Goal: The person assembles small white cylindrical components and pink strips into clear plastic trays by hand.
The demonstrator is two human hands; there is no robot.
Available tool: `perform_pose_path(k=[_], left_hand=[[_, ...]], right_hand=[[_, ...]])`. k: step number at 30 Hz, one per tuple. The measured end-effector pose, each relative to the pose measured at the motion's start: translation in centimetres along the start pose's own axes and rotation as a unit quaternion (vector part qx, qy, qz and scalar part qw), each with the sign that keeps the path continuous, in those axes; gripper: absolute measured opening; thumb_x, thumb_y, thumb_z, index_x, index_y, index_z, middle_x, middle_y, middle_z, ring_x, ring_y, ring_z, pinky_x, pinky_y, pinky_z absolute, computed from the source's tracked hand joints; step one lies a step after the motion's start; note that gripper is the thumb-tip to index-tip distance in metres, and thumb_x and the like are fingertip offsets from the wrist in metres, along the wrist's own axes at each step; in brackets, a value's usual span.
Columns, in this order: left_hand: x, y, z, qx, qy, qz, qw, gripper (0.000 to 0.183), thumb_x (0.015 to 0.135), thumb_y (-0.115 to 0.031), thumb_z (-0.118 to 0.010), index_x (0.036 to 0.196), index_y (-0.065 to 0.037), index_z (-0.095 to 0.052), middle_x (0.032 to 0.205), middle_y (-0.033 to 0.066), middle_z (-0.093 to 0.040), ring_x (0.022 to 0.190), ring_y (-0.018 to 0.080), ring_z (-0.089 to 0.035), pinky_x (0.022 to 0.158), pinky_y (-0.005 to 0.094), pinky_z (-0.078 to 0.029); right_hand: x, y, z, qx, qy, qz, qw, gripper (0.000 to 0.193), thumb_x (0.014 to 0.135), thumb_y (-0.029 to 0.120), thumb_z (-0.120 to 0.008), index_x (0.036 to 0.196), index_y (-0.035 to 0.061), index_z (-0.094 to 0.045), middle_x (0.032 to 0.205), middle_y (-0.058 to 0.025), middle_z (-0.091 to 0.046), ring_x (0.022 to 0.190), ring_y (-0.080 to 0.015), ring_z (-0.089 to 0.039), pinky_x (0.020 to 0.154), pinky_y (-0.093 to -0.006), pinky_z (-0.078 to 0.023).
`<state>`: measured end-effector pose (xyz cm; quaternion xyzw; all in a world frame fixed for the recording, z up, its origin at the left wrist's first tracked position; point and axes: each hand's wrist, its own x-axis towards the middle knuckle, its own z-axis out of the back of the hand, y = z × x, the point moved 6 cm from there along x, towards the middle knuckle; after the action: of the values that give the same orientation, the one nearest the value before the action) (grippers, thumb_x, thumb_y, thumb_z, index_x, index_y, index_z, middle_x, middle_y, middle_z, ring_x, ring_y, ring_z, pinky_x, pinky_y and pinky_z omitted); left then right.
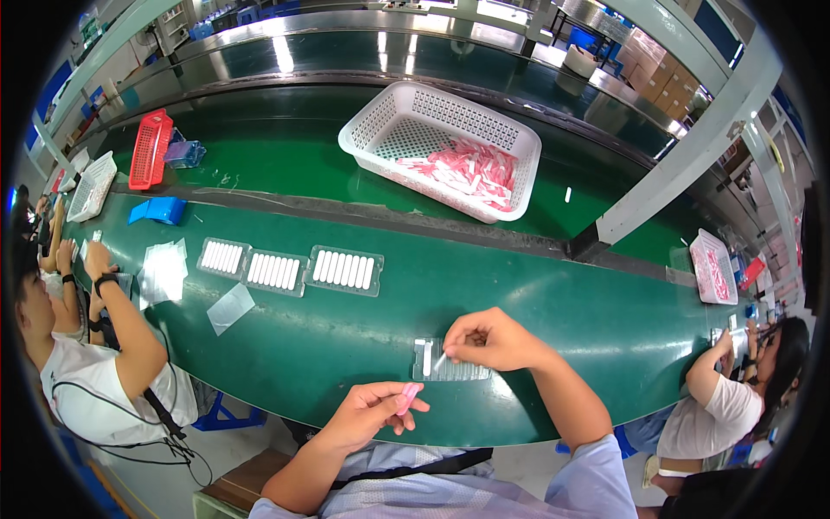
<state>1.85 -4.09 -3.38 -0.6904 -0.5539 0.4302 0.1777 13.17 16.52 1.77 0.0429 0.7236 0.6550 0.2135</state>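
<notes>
Nearest the lens, the person's left hand [373, 411] hangs just off the front edge of the green desk [536, 294], palm turned up, its grip pinched on a small pink packet [407, 399] between thumb and fingers. Forearm comes up from the lower edge, bent at the elbow.

Beyond it, the right hand [488, 339] hovers over a clear plastic tray [450, 361] lying on the desk near the front edge. Its grip is clenched on a thin white stick [441, 361], thumb and forefinger nipping the upper end, the lower end angled down into the tray. Wrist is cocked, the forearm sloping in from the right.

As a judgement of progress: this tray looks almost bare, with 1 white piece at its left end and the stick going in beside it, so most of its slots seem still to fill. Further out on the desk, 3 filled trays [290, 269] lie in a row, each packed with white sticks, which suggests earlier trays are done. A white basket [363, 130] with pink-and-white packets sits well apart on the far belt.

Other people work at both ends of the desk.
</notes>
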Motion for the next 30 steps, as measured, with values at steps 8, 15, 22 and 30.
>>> perform_pose_path(k=[8, 15, 22, 30], left_hand=[[-0.1, 0.0, -0.1, -0.016, 0.024, 0.005, 1.0, 0.035, 0.109, -0.012, -0.054, 0.139, 0.002, -0.062, 0.121, 0.0183, -0.073, 0.086, 0.016, -0.07, 0.071, 0.0279, -0.056], [-0.1, 0.2, 0.3, -0.018, 0.016, 0.006, 1.0, 0.035, 0.109, -0.012, -0.054, 0.14, 0.002, -0.061, 0.121, 0.0187, -0.073, 0.087, 0.0167, -0.071, 0.072, 0.0285, -0.057], [-0.1, 0.0, 0.0, -0.015, 0.012, 0.005, 1.0, 0.032, 0.109, -0.014, -0.056, 0.136, 0.001, -0.064, 0.117, 0.0211, -0.073, 0.085, 0.0194, -0.072, 0.068, 0.0303, -0.058], [0.0, 0.0, -1.2, 0.026, 0.047, 0.007, 0.999, 0.034, 0.108, -0.016, -0.059, 0.137, 0.001, -0.065, 0.122, 0.0181, -0.074, 0.088, 0.0166, -0.072, 0.073, 0.0282, -0.059]], right_hand=[[0.4, 2.1, -2.6, -0.502, -0.005, 0.085, 0.861, 0.038, 0.091, 0.025, -0.074, 0.125, 0.0107, -0.064, 0.092, -0.0126, -0.074, 0.082, -0.0357, -0.071, 0.069, -0.0473, -0.055], [-0.5, 3.2, -3.7, -0.434, -0.021, 0.056, 0.899, 0.038, 0.087, 0.029, -0.078, 0.119, 0.0097, -0.067, 0.091, -0.0107, -0.071, 0.085, -0.0324, -0.069, 0.073, -0.044, -0.054], [-0.6, 2.1, -1.9, -0.493, -0.073, 0.193, 0.845, 0.045, 0.08, 0.029, -0.083, 0.118, 0.0113, -0.069, 0.098, -0.0068, -0.064, 0.091, -0.027, -0.061, 0.087, -0.0409, -0.044], [-2.5, 1.4, -5.2, -0.305, -0.035, 0.235, 0.922, 0.028, 0.081, 0.024, -0.087, 0.104, 0.0107, -0.076, 0.088, -0.0025, -0.065, 0.086, -0.0206, -0.062, 0.085, -0.0367, -0.042]])
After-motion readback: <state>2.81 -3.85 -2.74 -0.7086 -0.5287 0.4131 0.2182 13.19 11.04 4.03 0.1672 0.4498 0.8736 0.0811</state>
